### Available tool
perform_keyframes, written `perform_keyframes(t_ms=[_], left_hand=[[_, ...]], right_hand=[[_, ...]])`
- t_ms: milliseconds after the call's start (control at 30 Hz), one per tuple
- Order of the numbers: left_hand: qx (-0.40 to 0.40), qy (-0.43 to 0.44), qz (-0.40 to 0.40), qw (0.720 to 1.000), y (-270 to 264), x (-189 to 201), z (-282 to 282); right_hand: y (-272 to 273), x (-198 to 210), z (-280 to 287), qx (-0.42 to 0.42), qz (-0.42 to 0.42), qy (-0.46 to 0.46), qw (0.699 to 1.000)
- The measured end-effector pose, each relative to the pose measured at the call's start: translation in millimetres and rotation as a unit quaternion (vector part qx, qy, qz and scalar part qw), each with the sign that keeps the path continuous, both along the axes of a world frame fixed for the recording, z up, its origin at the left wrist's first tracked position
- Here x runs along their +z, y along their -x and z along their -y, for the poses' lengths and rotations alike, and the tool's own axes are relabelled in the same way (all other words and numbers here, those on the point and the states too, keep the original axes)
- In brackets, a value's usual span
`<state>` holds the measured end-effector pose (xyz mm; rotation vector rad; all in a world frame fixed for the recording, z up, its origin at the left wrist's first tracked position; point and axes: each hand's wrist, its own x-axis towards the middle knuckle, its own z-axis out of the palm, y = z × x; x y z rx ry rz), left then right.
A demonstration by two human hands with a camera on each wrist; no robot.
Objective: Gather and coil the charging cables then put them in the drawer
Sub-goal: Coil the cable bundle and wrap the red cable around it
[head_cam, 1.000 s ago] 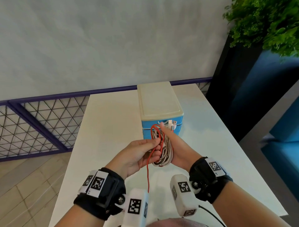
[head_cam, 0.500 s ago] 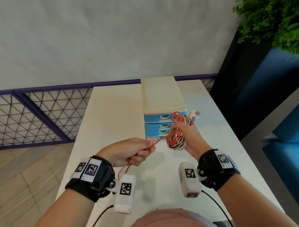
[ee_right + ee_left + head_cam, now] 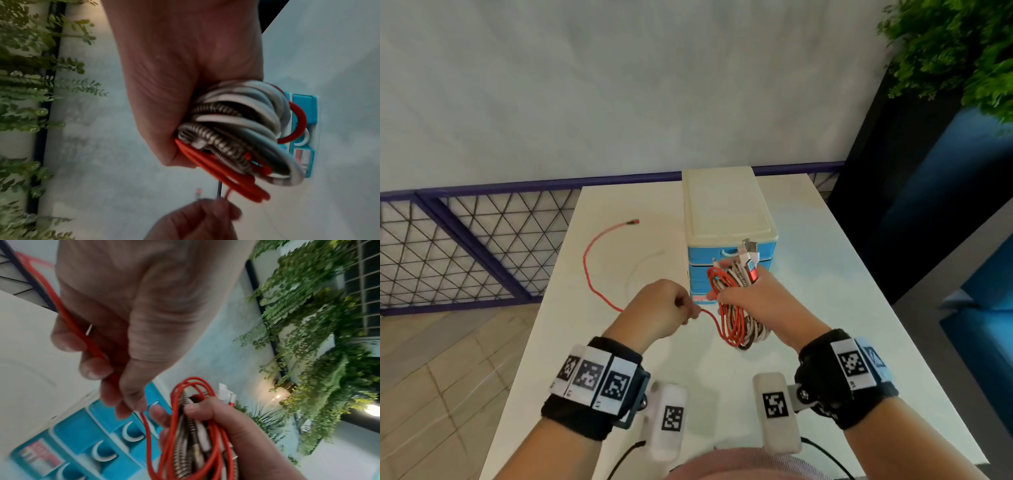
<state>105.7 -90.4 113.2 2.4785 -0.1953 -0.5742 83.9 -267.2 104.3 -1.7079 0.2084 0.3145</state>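
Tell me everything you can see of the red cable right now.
The red cable is thin and looks braided. Several of its loops sit in the coiled bundle that the right hand grips. From there it passes through the left hand's pinch, then curves loose across the white table, ending in a small plug left of the blue drawer unit.

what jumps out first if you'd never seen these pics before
The bright red cable grabs the eye: its loose tail curves across the white table, passes through the left hand and joins the bundle of coiled cables gripped in the right hand. Just behind the hands stands a small blue drawer unit, its drawers shut.
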Motion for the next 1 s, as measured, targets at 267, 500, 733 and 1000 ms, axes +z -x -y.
perform_keyframes(t_ms=[267, 500, 733, 1000], left_hand=[[0.049, 0.124, 0.105, 0.986, 7.6, 1.9, 4.9], [0.13, 0.217, -0.063, 0.965, 13.0, -1.0, -4.5], [0.196, 0.34, -0.232, 0.89, 5.5, -6.1, -26.9], [0.203, 0.465, -0.305, 0.806, 4.9, -17.6, -21.6]], right_hand=[[15.4, -2.3, -19.3, 0.012, 0.008, 0.006, 1.0], [18.0, -9.6, -6.6, -0.026, -0.003, -0.006, 1.0], [15.4, -12.5, 9.8, -0.055, 0.005, -0.034, 0.998], [4.2, -16.2, 10.9, -0.097, 0.018, -0.023, 0.995]])
